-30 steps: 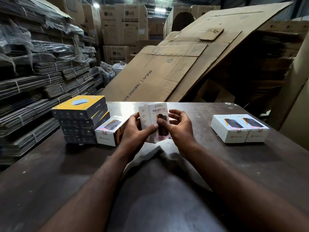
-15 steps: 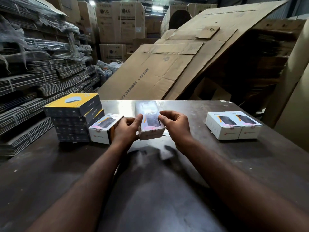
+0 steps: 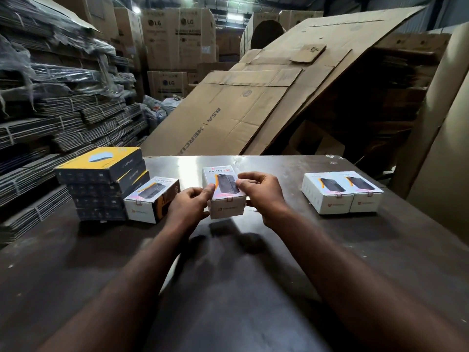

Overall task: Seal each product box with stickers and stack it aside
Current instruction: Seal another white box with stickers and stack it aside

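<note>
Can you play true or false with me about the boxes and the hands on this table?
1. Both hands hold the same box. True: the left hand and the right hand grip the held box from either side.
2. Three white boxes sit over on the right. False: only a pair of white boxes stands there, side by side.
3. The stack on the left has a yellow box on top. True.
4. The lone white box sits on top of that stack. False: it stands on the table beside the stack.
5. A big cardboard sheet leans behind the table. True.
</note>
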Action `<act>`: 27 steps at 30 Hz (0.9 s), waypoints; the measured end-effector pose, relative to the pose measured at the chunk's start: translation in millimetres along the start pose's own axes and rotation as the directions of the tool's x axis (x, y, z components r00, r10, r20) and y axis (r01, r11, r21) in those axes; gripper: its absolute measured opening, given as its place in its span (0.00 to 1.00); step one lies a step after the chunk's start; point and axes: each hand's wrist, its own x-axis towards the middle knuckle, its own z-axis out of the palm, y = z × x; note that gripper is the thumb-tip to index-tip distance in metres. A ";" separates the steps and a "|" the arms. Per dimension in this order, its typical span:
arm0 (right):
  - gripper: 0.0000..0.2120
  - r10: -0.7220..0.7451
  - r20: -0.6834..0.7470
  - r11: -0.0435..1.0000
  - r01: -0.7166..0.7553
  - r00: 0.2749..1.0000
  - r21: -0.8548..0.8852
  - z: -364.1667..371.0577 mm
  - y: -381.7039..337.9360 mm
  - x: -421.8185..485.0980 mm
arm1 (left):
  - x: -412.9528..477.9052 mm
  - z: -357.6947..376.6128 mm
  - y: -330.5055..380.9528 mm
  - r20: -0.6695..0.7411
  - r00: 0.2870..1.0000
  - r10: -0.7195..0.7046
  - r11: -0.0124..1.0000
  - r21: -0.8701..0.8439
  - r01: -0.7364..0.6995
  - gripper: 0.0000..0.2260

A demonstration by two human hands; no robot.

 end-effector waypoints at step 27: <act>0.07 0.054 -0.453 0.972 -0.150 0.890 -0.179 -226.1 -70.4 50.9 | 14.2 253.1 72.9 0.270 0.960 -0.072 0.997 0.006 0.074 0.26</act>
